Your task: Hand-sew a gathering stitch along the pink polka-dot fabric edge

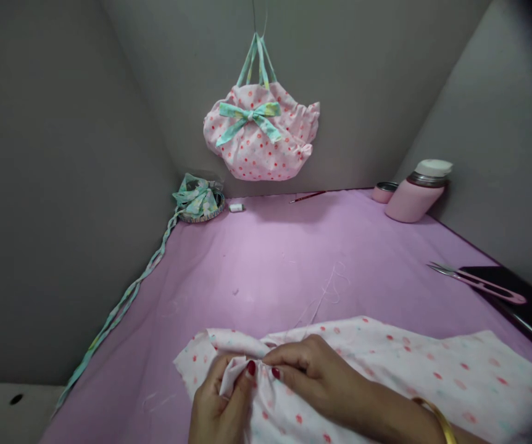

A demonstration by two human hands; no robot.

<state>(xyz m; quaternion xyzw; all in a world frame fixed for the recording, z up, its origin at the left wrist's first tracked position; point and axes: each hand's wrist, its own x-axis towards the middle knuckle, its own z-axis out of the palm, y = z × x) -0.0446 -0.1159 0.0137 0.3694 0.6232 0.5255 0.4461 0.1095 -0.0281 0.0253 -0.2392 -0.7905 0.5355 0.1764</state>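
Observation:
A white fabric with red and pale dots (pixel 400 364) spreads over the near part of the table. My left hand (pixel 224 394) pinches a folded, gathered edge of it between thumb and fingers. Close beside it on the right, my right hand (pixel 312 373) grips the same gathered edge with thumb and forefinger. Loose white thread (pixel 326 290) trails from behind the fabric across the cloth. Whether a needle is between the fingers I cannot make out.
A dotted bag with a green bow (pixel 257 135) hangs at the back. A basket (pixel 203 213) of green fabric strips, a white spool (pixel 236 208), a seam ripper-like red tool (pixel 307 197), a pink bottle (pixel 416 197) and pink thread snips (pixel 479 282) lie around the purple tablecloth (pixel 266 246).

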